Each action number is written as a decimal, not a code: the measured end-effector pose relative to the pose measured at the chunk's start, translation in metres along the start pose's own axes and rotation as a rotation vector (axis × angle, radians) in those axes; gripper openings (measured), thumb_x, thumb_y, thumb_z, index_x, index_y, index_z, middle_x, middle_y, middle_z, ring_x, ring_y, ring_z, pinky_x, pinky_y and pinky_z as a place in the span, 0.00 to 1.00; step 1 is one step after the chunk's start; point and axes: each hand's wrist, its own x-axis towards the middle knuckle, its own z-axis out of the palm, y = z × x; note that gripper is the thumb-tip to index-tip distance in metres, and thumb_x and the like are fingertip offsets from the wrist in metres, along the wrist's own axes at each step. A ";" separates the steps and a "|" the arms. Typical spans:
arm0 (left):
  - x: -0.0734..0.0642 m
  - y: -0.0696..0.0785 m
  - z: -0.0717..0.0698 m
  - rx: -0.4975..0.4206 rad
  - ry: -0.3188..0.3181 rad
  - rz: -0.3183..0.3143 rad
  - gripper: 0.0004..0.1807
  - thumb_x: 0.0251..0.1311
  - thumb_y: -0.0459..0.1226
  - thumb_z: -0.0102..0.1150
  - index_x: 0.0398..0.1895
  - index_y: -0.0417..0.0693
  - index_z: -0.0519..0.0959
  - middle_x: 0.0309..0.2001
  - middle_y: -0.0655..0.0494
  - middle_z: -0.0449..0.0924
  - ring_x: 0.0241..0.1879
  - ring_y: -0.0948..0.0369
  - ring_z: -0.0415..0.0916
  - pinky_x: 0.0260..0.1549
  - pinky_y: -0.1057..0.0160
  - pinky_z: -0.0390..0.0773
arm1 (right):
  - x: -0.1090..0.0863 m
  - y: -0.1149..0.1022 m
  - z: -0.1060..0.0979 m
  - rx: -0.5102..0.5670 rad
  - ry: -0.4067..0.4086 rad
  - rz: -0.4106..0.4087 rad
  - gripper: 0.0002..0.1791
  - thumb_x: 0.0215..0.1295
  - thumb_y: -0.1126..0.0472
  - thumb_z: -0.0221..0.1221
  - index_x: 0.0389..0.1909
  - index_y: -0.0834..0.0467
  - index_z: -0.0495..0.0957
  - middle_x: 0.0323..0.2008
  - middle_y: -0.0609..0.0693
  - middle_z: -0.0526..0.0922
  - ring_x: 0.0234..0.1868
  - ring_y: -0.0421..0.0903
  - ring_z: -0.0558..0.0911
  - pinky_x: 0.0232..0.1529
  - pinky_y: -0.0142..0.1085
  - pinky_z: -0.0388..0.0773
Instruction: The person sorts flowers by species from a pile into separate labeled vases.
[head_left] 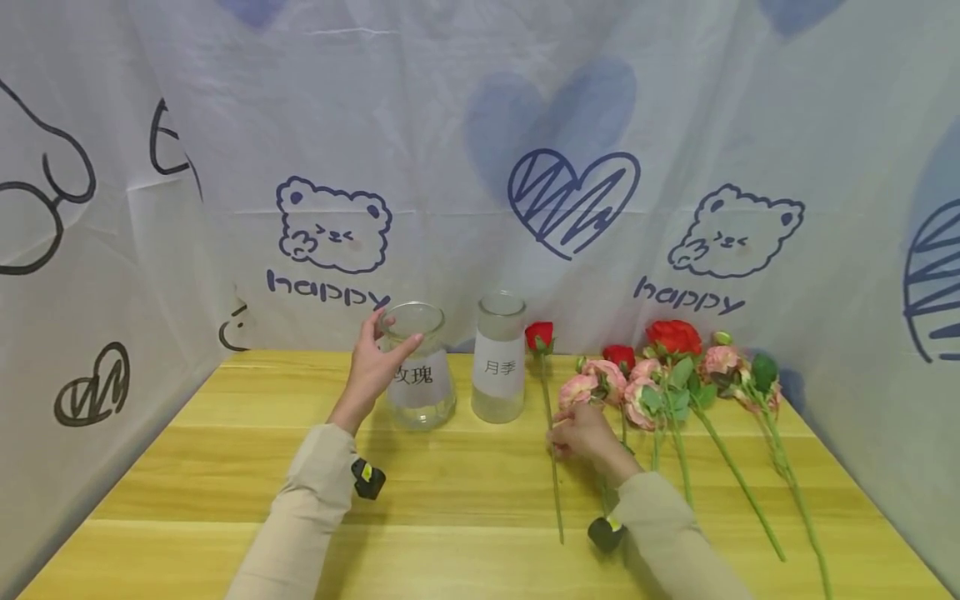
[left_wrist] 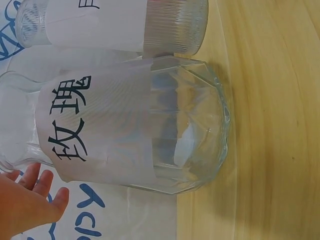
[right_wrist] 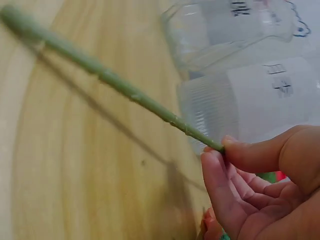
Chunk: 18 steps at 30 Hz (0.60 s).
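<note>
In the head view my left hand (head_left: pixel 372 367) holds the neck of a wide glass vase (head_left: pixel 423 414) from its left side, thumb in front and fingertips by the rim. This vase carries a white paper label (left_wrist: pixel 100 125) with black characters. To its right stands a narrower glass vase (head_left: pixel 498 407), also labelled. My right hand (head_left: pixel 588 437) pinches the green stem of a single red rose (head_left: pixel 539 336) between thumb and forefinger. The stem (right_wrist: pixel 115 82) slants over the tabletop in the right wrist view, its cut end toward the camera.
Several pink flowers (head_left: pixel 577 391) and a large red flower (head_left: pixel 673 336) lie on the right of the wooden table (head_left: pixel 450 533), their stems toward the front. A smaller red flower (head_left: pixel 619 357) lies among them. Printed white cloth (head_left: pixel 450 167) hangs behind and at the sides.
</note>
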 end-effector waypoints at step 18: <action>0.000 -0.002 0.002 -0.017 0.012 0.000 0.47 0.60 0.47 0.64 0.75 0.46 0.48 0.71 0.48 0.58 0.70 0.50 0.52 0.67 0.46 0.55 | -0.008 -0.022 -0.017 0.177 0.067 -0.056 0.15 0.66 0.76 0.53 0.51 0.77 0.65 0.35 0.62 0.80 0.27 0.41 0.80 0.34 0.36 0.83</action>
